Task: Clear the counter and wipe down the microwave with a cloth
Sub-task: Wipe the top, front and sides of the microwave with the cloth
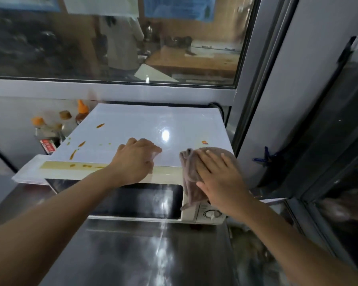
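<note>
Right grip [215, 174]: my fingers lie straight, pressing the cloth [191, 182] flat
Cloth: on the microwave [136, 137] top's front right corner, hanging over the door
Left grip [135, 159]: released, fingertips resting on the microwave top
Stains [77, 150]: orange smears, top's left side

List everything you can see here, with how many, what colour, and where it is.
microwave: one, white with dark door, on the steel counter
stains: several, orange-brown, left part of the microwave top
cloth: one, grey-brown, draped over the microwave's front right corner
bottles: about four, orange and brown caps, behind the microwave at left
counter: one, shiny steel, foreground
window: one, metal-framed, above the microwave
left hand: one, resting on the microwave top
right hand: one, fingers straight, pressing the cloth
</note>
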